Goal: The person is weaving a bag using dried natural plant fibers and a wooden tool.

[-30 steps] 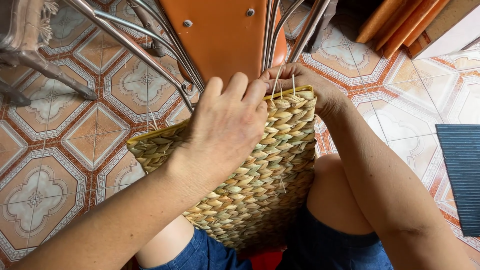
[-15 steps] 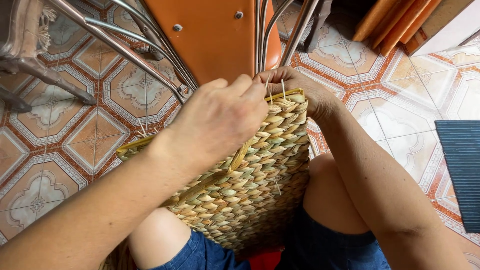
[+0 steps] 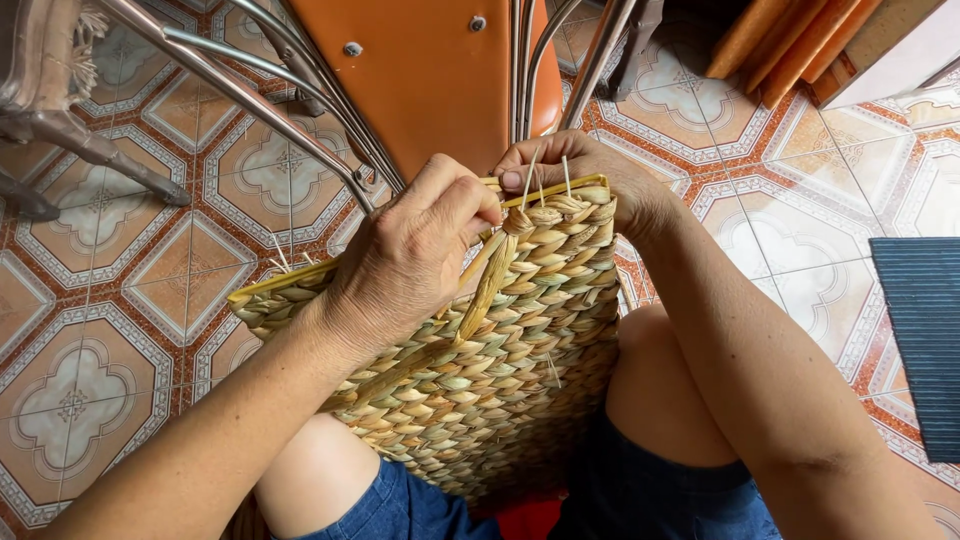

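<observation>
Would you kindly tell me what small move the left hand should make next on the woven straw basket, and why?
Probably draw the loose twisted straw strand snug: the left hand pinches it, slack, below the woven straw basket's yellow rim, which the right hand steadies.

Floor (image 3: 120,300): glossy ceramic tile, repeating octagon pattern in orange, brown and cream. Orange chair (image 3: 430,70) straight ahead, chrome tube legs (image 3: 250,95) splaying over the tiles. Darker metal furniture legs (image 3: 70,140) at far left. Dark ribbed mat (image 3: 920,340) at right edge. Orange-brown boards (image 3: 790,40) leaning top right. Light even, soft glare on tiles.
</observation>
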